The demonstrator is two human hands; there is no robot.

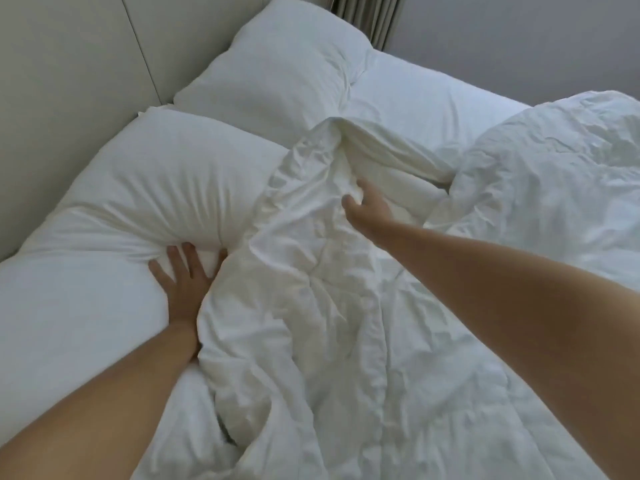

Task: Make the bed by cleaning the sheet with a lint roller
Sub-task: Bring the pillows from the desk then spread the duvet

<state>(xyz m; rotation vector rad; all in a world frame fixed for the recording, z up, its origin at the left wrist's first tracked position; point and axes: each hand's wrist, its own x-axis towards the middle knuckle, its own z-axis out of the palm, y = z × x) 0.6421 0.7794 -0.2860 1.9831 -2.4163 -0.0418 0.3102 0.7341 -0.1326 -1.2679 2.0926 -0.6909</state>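
Observation:
A crumpled white duvet (329,306) lies heaped across the bed. My right hand (367,209) grips a fold of it near its upper edge, fingers curled into the cloth. My left hand (183,275) presses with spread fingers against the lower edge of the near white pillow (156,188), just left of the duvet. A second white pillow (277,71) lies farther back. A strip of the white bed sheet (426,98) shows beyond the duvet. No lint roller is in view.
A pale padded headboard (69,57) runs along the left. A grey wall (519,36) and a strip of curtain (370,15) stand behind the bed. More bunched duvet (554,174) is piled at the right.

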